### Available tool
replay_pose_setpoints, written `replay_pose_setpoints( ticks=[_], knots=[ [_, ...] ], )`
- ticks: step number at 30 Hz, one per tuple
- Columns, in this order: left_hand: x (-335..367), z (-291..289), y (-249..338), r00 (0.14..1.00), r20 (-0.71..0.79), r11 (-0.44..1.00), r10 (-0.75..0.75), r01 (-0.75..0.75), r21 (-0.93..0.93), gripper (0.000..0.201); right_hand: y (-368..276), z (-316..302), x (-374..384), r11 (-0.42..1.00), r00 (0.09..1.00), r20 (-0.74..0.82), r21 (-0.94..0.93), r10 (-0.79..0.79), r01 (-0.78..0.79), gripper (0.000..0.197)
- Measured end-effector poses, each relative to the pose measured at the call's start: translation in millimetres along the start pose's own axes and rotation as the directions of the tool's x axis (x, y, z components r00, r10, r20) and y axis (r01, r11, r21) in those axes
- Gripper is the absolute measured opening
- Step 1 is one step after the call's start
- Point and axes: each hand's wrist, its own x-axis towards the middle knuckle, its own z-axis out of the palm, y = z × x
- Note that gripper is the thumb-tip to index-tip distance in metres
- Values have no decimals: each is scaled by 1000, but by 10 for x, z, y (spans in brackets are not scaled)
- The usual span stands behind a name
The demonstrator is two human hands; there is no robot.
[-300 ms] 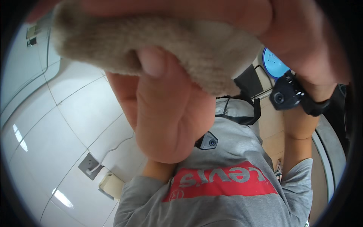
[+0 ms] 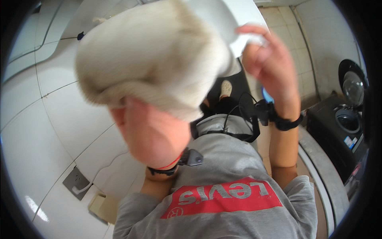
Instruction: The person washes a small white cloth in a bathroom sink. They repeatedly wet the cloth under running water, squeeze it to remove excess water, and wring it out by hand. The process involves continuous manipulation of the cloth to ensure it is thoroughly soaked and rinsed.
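Observation:
A bunched white cloth piece (image 2: 143, 51) with brownish patches fills the upper middle, close to the camera. It looks soft and somewhat like a sock, though its exact kind is unclear. My left hand (image 2: 155, 133) grips its lower edge, with the thumb on the near side and the other fingers mostly hidden by the fabric. Right of the cloth and apart from it, my right hand (image 2: 274, 65) is raised with fingers bent and spread, slightly blurred. Nothing clear shows in it. Both wrists wear black straps with small cameras.
A white sink (image 2: 250, 20) lies behind the cloth. At right stands a black washing machine (image 2: 338, 123) with its round door raised. White wall tiles with a socket (image 2: 76, 183) and plugged-in cable are at left. A blue basin (image 2: 267, 95) shows partly behind my right wrist.
My right hand has let go of the cloth and drawn away to the right. The cloth, in my left hand, has moved lower and turned, showing more of its white side.

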Motion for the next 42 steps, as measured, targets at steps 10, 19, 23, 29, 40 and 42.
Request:
replay_pose_setpoints(
  ticks=[10, 19, 23, 29, 40, 42],
  knots=[
    [989, -2031, -1378, 940, -238, 674, 245, 11, 739, 47, 2861, -89, 1261, 782, 949, -64, -552, 307, -291, 69],
    [1333, -2631, -1939, 739, -611, 958, -285, 240, -156, 50, 2909, -139, 1936, 909, 904, -97, 24, 417, -417, 19],
    [1226, -2882, -2429, 699, -570, 887, -432, 443, -129, 54, 2985, -312, 2219, 884, 879, 229, 119, 418, -452, 22],
    [1143, -2864, -2943, 835, -229, 806, -500, 353, -475, 60, 3146, -281, 2343, 754, 701, 307, -102, 644, -649, 40],
    [1300, -3715, -3197, 837, -425, 671, -344, -98, -735, 38, 3453, -438, 3398, 715, 936, 113, -677, 334, -174, 58],
    [595, -4345, -3512, 838, -458, 749, -297, -94, -656, 41, 3593, -354, 3523, 683, 927, 141, -715, 348, -148, 63]
  ],
)
